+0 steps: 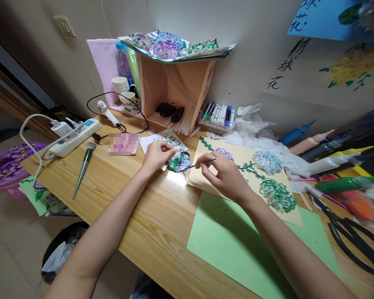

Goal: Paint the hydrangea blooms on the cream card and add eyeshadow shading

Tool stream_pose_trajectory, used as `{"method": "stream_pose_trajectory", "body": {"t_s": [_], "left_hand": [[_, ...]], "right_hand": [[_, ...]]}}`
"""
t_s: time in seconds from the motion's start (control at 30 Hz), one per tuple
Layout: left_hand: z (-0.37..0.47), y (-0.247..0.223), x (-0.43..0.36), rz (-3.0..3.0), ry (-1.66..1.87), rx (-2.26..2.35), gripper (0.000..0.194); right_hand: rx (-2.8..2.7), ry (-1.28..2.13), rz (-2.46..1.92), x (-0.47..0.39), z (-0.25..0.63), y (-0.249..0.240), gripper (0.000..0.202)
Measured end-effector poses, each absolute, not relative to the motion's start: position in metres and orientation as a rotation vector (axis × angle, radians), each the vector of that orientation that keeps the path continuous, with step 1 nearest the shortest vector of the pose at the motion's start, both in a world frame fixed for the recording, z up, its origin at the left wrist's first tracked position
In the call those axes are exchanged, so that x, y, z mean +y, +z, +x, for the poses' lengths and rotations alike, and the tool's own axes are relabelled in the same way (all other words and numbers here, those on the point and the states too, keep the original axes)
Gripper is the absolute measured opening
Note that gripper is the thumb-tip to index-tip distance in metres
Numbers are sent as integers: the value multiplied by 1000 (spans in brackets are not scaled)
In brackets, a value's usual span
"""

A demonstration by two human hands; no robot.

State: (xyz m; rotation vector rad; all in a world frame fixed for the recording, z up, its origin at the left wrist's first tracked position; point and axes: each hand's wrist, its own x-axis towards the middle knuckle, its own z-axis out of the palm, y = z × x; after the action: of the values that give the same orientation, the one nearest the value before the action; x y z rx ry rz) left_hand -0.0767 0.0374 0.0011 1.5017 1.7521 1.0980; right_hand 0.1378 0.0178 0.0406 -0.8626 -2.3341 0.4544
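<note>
My left hand [157, 155] has its thumb and fingers pinched at the left edge of a small round paint palette [184, 158], smeared with green, white and purple. My right hand [221, 172] grips a thin blue paintbrush [208, 161], and the brush tip is down at the palette's right side. Under and beside the right hand lies a cream sheet [199, 178] bearing raised purple, blue and green flower clusters and painted leaves. A plain green sheet [224, 241] lies partly beneath it. Behind the palette is a white paper [166, 136] with paint marks.
Left on the table are a makeup brush [84, 168], a power strip [77, 137] with cables and a pink card [124, 144]. Paper cups [120, 84], an open box [177, 79] and markers [218, 114] stand behind. Large scissors [345, 226] and paint tubes [345, 185] lie right.
</note>
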Motion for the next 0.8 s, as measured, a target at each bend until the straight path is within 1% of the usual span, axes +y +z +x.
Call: {"method": "stream_pose_trajectory", "body": {"t_s": [0.53, 0.63, 0.8], "left_hand": [[-78, -4, 39, 1488, 1136, 1732, 18], [-78, -4, 40, 1480, 1149, 1734, 17], [-77, -2, 40, 1446, 1146, 1731, 16]], "right_hand": [[-2312, 478, -879, 18, 139, 41, 13], [-2357, 524, -874, 18, 139, 42, 14], [-2329, 479, -884, 19, 139, 42, 13]]}}
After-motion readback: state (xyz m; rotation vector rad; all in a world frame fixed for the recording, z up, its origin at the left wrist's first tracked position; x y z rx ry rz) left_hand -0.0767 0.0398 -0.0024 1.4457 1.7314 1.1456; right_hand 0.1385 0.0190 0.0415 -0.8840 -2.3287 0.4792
